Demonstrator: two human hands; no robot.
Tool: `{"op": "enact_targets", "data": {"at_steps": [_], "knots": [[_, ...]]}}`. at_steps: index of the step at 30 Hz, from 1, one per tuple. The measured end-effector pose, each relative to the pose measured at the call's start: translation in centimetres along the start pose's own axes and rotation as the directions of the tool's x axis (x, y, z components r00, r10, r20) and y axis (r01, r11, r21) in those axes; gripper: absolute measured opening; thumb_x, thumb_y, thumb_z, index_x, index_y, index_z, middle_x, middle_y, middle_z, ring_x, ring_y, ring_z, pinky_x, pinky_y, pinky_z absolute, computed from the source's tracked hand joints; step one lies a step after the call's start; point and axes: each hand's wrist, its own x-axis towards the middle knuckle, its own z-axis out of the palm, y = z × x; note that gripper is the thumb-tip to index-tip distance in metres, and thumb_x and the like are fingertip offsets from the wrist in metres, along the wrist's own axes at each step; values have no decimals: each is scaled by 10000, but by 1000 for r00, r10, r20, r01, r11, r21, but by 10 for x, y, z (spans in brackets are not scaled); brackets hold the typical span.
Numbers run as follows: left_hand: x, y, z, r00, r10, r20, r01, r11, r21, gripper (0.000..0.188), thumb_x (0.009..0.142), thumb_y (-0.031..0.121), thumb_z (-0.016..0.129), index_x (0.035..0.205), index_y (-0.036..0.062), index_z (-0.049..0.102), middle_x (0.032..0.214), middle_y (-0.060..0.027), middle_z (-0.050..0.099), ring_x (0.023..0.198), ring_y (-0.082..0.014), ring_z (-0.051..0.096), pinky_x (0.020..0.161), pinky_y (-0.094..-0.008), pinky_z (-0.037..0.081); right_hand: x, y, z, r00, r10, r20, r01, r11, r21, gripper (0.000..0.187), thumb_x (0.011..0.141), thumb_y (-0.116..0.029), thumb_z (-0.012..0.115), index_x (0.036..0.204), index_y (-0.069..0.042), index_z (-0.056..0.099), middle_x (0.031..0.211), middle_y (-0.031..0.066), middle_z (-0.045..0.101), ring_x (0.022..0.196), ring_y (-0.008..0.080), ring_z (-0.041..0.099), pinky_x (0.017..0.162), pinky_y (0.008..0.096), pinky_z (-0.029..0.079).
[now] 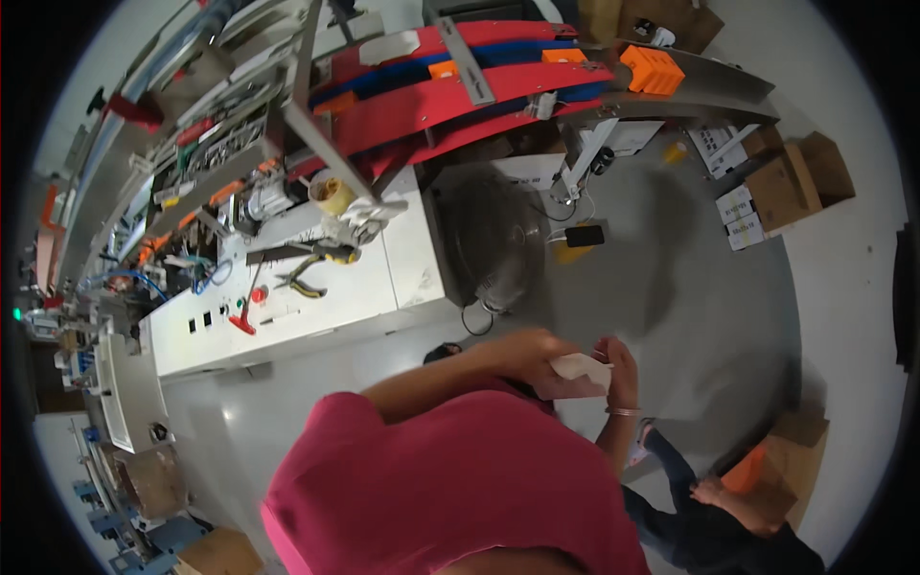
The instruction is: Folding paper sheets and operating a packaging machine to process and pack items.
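Note:
In front of my pink shirt, both hands are close together over the grey floor. My left hand (546, 368) is closed on a crumpled white cloth or tissue (583, 366). My right hand (623, 372), with a bracelet at the wrist, meets the cloth's other edge with its fingers curled inward. The fingertips of both hands are partly hidden, and whether the piece is cloth or paper does not show.
A white worktop (359, 297) bears pliers (305, 278), a red T-handle tool (242, 319) and an open tub (331, 195). Beyond runs a red-sided conveyor (422, 110) with orange blocks (652, 70). Cardboard boxes (786, 187) stand right; another person (704, 513) is at lower right.

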Motion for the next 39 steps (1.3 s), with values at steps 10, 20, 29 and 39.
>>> {"op": "enact_targets", "data": {"at_steps": [10,20,29,39], "knots": [[36,38,2,897,-230,-378,138,957,-255,352,738,144,660,1074,88,572,897,-151,644,860,-320,624,740,-370,478,95,-49,-46,979,35,203,10,977,-215,318,911,-351,523,922,-42,597,818,17,587,742,95,539,644,239,444],[13,18,-15,727,-340,-597,351,931,-102,396,739,-3,551,1125,86,553,934,-186,629,889,-373,599,756,-388,474,165,-56,36,818,49,574,84,975,-203,269,918,-309,536,881,-44,570,709,-26,537,626,72,506,566,232,425],[61,11,-61,516,-435,-738,396,885,-245,251,807,105,640,1047,46,601,850,-128,657,764,-206,639,703,-296,479,251,-126,49,732,70,678,285,872,-397,376,906,-382,528,1010,-27,593,851,12,611,756,88,573,645,227,457],[182,2,-116,382,-541,-749,403,827,-392,268,809,131,649,1067,78,598,816,-124,651,748,-212,643,690,-298,483,409,-194,40,640,68,766,308,890,-336,302,896,-324,561,967,-32,591,760,-23,572,671,57,528,596,214,439]]}}
